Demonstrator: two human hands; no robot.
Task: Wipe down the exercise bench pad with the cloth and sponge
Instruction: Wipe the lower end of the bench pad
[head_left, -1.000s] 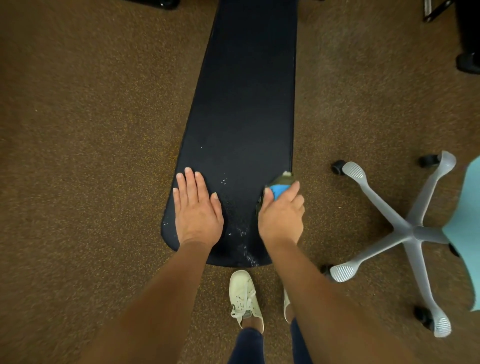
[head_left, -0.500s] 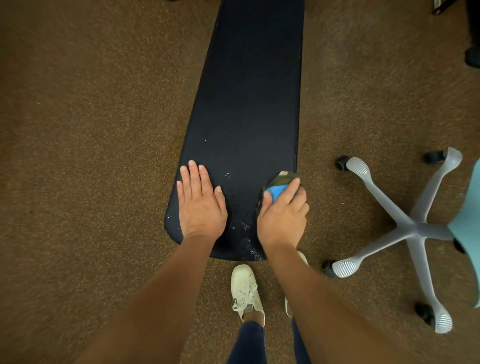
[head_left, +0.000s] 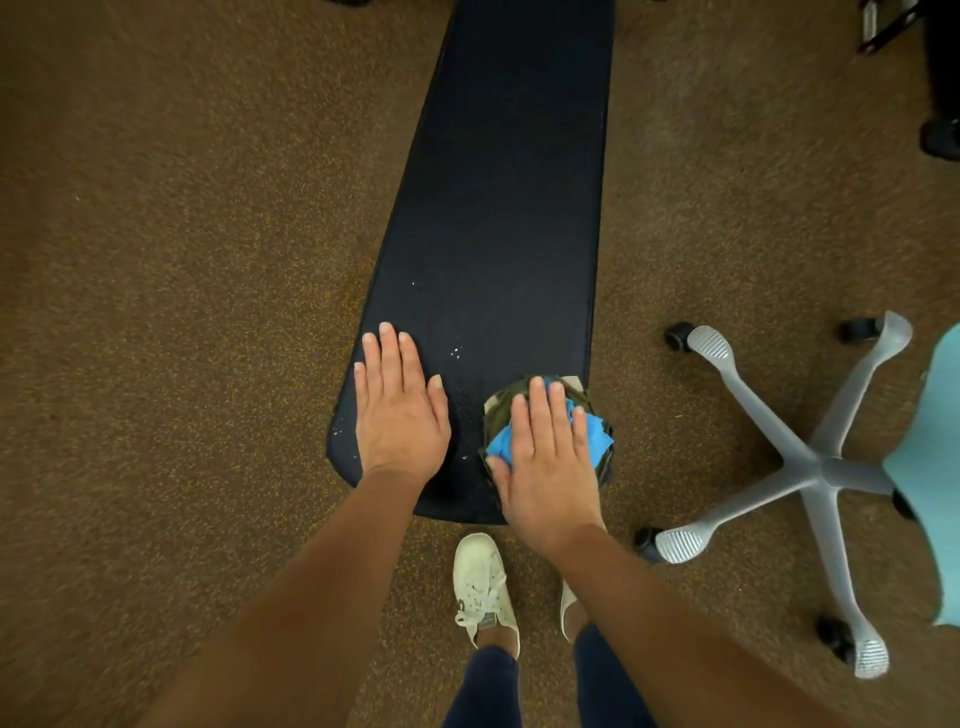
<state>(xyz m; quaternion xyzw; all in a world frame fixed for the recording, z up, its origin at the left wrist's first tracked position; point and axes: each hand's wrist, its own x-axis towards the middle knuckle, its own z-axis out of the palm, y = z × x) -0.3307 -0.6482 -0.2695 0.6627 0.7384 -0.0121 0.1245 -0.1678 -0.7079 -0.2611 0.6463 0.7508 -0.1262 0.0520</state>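
The right hand (head_left: 545, 467) lies flat with straight fingers (head_left: 537, 410), pressing the blue cloth (head_left: 597, 439) and the green sponge (head_left: 498, 410) beneath it onto the near right corner of the black padded counter (head_left: 498, 208). The left hand (head_left: 400, 415) rests flat, fingers straight, on the near left corner, with white specks (head_left: 456, 353) just beyond it

- No text, label, brand, number or sign can be read anywhere in the view.
- The black bench pad (head_left: 498, 208), the blue cloth (head_left: 597, 441), the white lace-up shoe (head_left: 480, 582) and the grey chair base (head_left: 826, 467) carry no lettering that can be made out.
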